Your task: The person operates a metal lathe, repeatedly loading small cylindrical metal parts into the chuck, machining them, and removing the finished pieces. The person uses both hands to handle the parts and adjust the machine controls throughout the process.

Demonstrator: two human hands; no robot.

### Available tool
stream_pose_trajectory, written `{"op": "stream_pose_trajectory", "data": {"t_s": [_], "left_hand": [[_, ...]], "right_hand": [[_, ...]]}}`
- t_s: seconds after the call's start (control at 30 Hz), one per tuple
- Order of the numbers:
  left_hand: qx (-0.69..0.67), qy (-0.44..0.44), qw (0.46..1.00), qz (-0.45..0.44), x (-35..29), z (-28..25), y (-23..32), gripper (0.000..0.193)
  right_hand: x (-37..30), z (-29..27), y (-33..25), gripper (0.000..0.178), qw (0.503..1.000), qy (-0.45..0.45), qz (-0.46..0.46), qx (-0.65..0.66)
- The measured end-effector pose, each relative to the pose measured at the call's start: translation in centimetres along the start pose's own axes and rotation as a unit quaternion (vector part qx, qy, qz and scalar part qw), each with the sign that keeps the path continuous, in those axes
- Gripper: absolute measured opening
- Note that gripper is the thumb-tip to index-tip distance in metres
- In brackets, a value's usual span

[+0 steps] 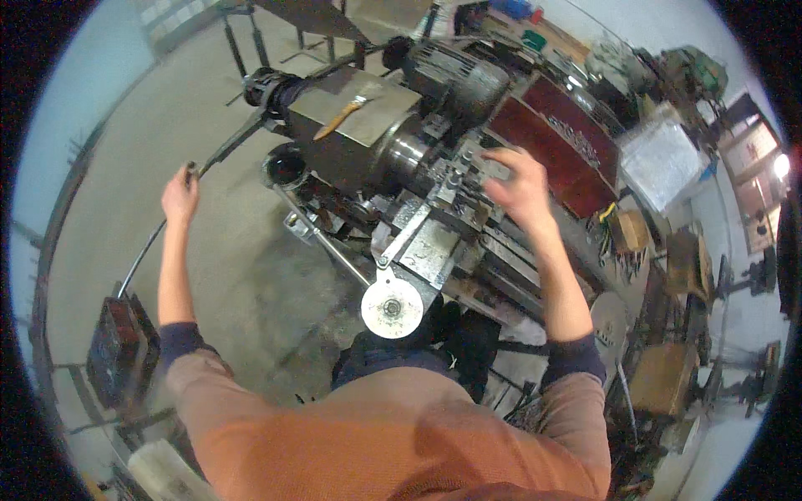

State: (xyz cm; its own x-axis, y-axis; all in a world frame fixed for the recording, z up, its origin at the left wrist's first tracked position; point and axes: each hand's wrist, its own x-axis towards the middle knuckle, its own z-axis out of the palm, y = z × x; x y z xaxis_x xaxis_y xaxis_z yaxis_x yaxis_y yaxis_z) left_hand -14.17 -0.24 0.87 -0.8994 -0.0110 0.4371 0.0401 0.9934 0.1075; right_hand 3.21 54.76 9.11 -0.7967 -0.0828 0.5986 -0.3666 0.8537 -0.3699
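Note:
My left hand (180,196) is closed in a fist at the left, with a small dark end poking out above its thumb side. A long dark bar (236,140) runs past that fist toward the left end of the lathe headstock (338,138); whether the fist grips the bar is hidden. My right hand (522,188) hovers open beside the tool post (451,179), fingers and thumb curved apart. Next to the tool post is the shiny round chuck (406,156). A white handwheel disc (391,308) sits nearest my body, with a metal lever (408,232) above it.
A brush with a wooden handle (337,122) lies on the headstock. Behind the lathe stand a motor (459,79) and a dark red tray (551,142) with metal shavings. A dark box (121,351) is at left. Tools and a wooden block (628,230) lie at right.

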Motion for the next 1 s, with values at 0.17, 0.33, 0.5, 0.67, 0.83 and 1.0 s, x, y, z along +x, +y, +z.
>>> {"op": "stream_pose_trajectory", "data": {"t_s": [0.17, 0.33, 0.5, 0.67, 0.83, 1.0], "left_hand": [[0.097, -0.004, 0.993, -0.07, -5.5, -0.1, -9.3, 0.044], [0.043, -0.082, 0.98, -0.176, -10.3, -2.3, -0.9, 0.045], [0.075, -0.041, 0.98, -0.179, -14.4, -2.8, 4.3, 0.037], [0.058, -0.041, 0.98, -0.188, -13.4, -2.7, 4.1, 0.035], [0.093, 0.033, 0.983, -0.155, -14.5, -2.4, 3.7, 0.034], [0.113, 0.038, 0.981, -0.151, -13.2, -3.5, 5.0, 0.033]], "right_hand": [[6.9, 9.4, -2.5, 0.033, 0.951, -0.261, 0.089, -0.142], [6.1, 10.7, -0.1, 0.026, 0.96, -0.237, 0.102, -0.106], [6.1, 10.2, -0.7, 0.032, 0.943, -0.284, 0.097, -0.146], [5.9, 8.2, -2.6, 0.028, 0.945, -0.237, 0.054, -0.217], [4.4, -0.9, -0.8, 0.017, 0.978, -0.107, 0.062, -0.166], [1.7, -8.6, 7.4, 0.035, 0.944, 0.063, 0.112, -0.303]]}}
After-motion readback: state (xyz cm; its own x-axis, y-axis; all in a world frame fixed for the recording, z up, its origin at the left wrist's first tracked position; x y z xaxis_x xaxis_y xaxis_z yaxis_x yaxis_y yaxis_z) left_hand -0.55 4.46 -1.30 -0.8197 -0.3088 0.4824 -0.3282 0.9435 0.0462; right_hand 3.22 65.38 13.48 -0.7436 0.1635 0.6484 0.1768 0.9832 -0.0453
